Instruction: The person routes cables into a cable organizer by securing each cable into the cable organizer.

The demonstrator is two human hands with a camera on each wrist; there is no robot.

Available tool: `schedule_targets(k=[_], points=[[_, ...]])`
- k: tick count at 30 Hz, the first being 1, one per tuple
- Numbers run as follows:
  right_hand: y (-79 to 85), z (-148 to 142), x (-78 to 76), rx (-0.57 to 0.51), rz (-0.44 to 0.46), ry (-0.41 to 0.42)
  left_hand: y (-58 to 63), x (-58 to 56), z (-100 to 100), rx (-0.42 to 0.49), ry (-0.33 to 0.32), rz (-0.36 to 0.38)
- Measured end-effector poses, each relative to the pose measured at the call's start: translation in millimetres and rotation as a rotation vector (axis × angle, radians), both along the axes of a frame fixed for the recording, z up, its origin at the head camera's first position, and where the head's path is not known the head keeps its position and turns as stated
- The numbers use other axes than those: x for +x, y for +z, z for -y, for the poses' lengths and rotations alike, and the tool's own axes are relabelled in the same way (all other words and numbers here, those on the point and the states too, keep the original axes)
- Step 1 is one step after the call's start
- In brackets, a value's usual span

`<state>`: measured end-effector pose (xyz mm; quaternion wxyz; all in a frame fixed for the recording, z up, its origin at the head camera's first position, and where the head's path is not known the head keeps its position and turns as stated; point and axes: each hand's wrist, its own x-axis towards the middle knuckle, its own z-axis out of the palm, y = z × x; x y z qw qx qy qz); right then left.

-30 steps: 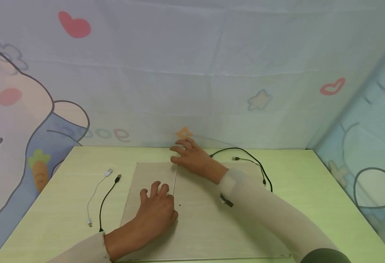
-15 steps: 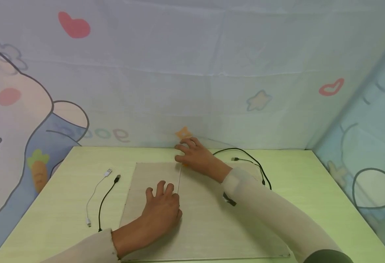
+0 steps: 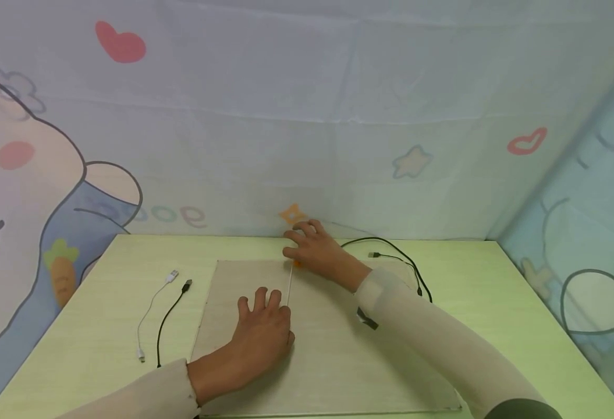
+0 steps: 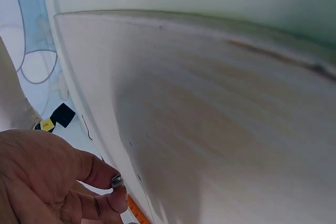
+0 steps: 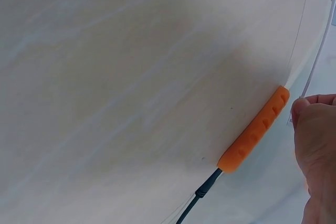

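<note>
Metal tip (image 4: pixel 116 181) sat pinched in the left hand (image 3: pixel 263 333), and the white cable (image 3: pixel 290 282) ran straight from there to the pinching right hand (image 3: pixel 318 251), probably to stay taut. Orange strip (image 5: pixel 254 130) lay just beside the right hand.

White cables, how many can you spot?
2. One white cable lies on the left side of the table; a second white cable stretches between the left hand and the right hand. More may be hidden.
</note>
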<state>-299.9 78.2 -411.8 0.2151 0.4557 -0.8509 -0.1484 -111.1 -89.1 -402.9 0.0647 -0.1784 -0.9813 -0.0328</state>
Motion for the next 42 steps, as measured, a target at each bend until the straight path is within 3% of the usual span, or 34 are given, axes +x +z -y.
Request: schedule_targets(k=[2, 9, 12, 14, 20, 23, 32, 42], points=[[-1.7, -1.6, -2.0, 0.010, -0.006, -0.012, -5.2, -2.9, 0.0, -0.004, -0.005, -0.015], [-2.2, -5.4, -4.0, 0.031, -0.042, -0.036, -58.0, -31.4, 6.0, 0.029, -0.056, -0.099], [-0.6, -5.5, -3.1, 0.033, -0.044, -0.043, -56.9, -32.1, 4.3, 0.021, -0.051, -0.098], [0.0, -5.2, -2.8, 0.033, -0.046, -0.047, -49.2, -28.8, 3.0, 0.014, -0.047, -0.098], [-1.2, -2.4, -3.5, 0.037, -0.074, -0.036, -10.5, -11.2, -3.4, -0.006, -0.008, -0.040], [-2.4, -1.9, -4.0, 0.046, -0.099, -0.034, -1.1, -7.3, -5.1, -0.004, 0.000, -0.030], [-0.4, 0.8, -2.3, 0.063, -0.130, -0.034, 2.2, -7.6, -7.4, -0.006, -0.003, -0.006], [7.2, 16.4, 4.9, 0.137, -0.116, -0.111, 2.5, -3.3, -7.8, -0.042, -0.024, -0.041]])
